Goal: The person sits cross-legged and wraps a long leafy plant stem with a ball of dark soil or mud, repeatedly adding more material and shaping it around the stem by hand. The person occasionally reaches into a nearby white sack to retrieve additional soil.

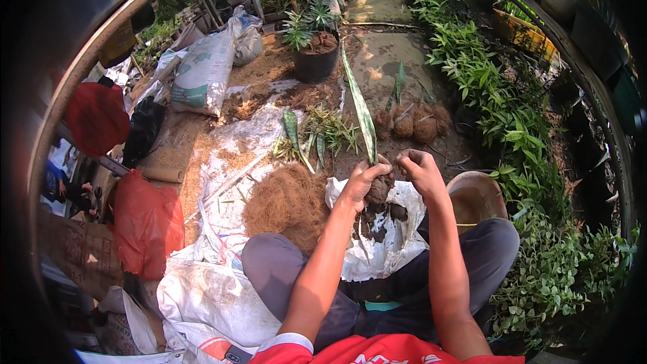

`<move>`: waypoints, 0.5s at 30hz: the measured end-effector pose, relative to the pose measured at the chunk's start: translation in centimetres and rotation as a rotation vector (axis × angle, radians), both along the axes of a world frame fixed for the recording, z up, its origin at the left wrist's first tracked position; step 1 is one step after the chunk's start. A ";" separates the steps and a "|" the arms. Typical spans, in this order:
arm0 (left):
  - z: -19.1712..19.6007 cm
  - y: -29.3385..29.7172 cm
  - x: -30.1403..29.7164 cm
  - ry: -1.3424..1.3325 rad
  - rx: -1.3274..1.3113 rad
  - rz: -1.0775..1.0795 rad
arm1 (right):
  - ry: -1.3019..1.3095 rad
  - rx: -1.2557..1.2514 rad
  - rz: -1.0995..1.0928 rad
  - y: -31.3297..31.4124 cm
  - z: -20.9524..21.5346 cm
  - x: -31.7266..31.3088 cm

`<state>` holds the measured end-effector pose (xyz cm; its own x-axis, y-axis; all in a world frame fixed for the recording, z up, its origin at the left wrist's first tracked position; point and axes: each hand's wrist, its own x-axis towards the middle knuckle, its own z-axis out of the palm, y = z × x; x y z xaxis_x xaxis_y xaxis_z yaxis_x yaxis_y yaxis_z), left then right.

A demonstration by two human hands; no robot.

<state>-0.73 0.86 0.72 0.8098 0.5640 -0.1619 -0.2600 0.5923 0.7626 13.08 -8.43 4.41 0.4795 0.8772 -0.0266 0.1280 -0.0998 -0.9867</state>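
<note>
My left hand is wrapped round the base of a snake plant leaf, which stands tall and tilts slightly left. Below the leaf, a dark ball of wet soil hangs at the same hand's fingers. Just right of it my right hand is raised with its fingers pinched together; what they hold, if anything, is too small to make out. Under both hands a white plastic sack lies between my legs, with dark soil on it. To the left sits a heap of brown coconut fibre.
Several fibre-wrapped root balls stand beyond my hands. A tan bucket is by my right knee. Cut leaves lie left of centre, before a black potted plant. Green plants line the right; a red bag stands left.
</note>
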 end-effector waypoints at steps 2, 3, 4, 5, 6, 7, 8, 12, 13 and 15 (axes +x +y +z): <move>0.0 -0.1 0.0 0.010 -0.021 0.017 | 0.026 -0.037 -0.002 0.2 0.4 0.1; -0.1 0.0 0.0 0.011 -0.027 0.011 | 0.045 -0.008 -0.006 0.3 0.6 0.1; -0.1 0.0 0.0 0.013 -0.034 0.006 | 0.058 0.010 -0.019 0.4 0.8 0.2; -0.2 0.1 0.0 0.015 -0.043 0.005 | 0.066 -0.012 -0.045 0.6 1.0 0.4; -0.2 0.2 -0.1 0.020 -0.033 0.003 | 0.123 -0.011 -0.071 0.7 1.4 0.8; -0.3 0.2 -0.2 0.026 -0.027 0.006 | 0.118 0.026 -0.062 0.8 1.7 1.3; -0.4 0.3 -0.3 0.042 -0.028 0.008 | 0.117 0.023 -0.085 0.9 1.9 1.9; -0.5 0.6 -0.4 -0.047 -0.080 0.030 | 0.063 0.064 -0.073 1.9 1.2 4.4; -0.5 0.7 -0.4 -0.079 -0.095 0.024 | 0.064 0.052 -0.128 2.6 0.6 5.1; -0.5 0.8 -0.3 -0.140 -0.123 0.036 | -0.048 0.007 -0.246 4.4 -0.5 6.4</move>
